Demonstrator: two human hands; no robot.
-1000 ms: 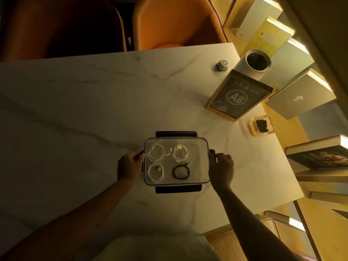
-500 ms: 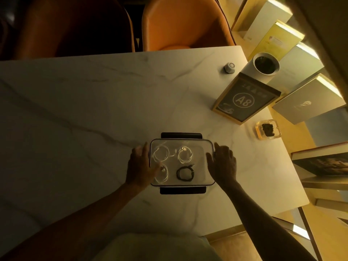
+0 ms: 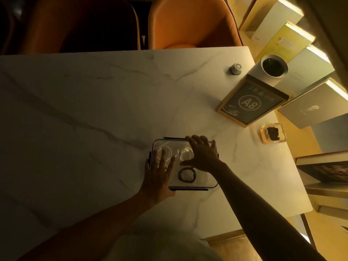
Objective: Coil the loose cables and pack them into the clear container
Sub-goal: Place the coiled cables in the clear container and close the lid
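The clear container (image 3: 201,182) sits on the desk (image 3: 94,110) near its front edge, lid on, with coiled cables inside: a black coil (image 3: 186,174) at the front and pale coils (image 3: 185,154) towards the back. Both hands lie flat on the lid. The left hand (image 3: 160,170) covers the left side and the right hand (image 3: 204,157) the back right, fingers (image 3: 195,141) straight and spread, gripping nothing.

Risks, as judged: uneven pressing could leave one side of the lid unseated; the dark side clasps could stay unlatched; the box could slide on the smooth marble.

Orientation: the container lies flat, opening upward. Its long axis runs left to right across the view, roughly parallel to the desk's front edge.
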